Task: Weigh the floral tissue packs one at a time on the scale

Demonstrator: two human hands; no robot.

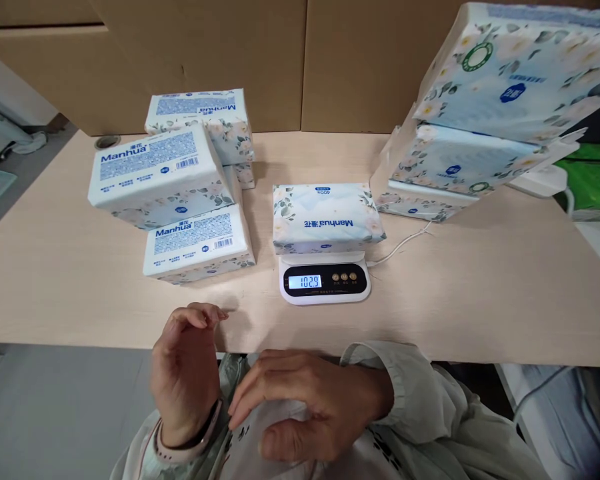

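Observation:
A white digital scale (325, 283) stands near the middle of the table, its lit display reading 102.9. On it lies a pack of Manhua tissues (329, 213), its printing upside down to me. My left hand (187, 373) is raised at the table's front edge, palm inward and fingers loosely bent, with nothing in it. Over my lap, my right hand (310, 400) hangs palm down with its fingers stretched and thumb apart, also holding nothing. Neither hand touches the scale or a pack.
Several tissue packs (160, 173) are piled at the left of the table (455, 293). A taller, leaning stack of packs (480, 157) stands at the right. Behind rises a cardboard wall (260, 60). A white cable (400, 247) runs from the scale toward the right stack.

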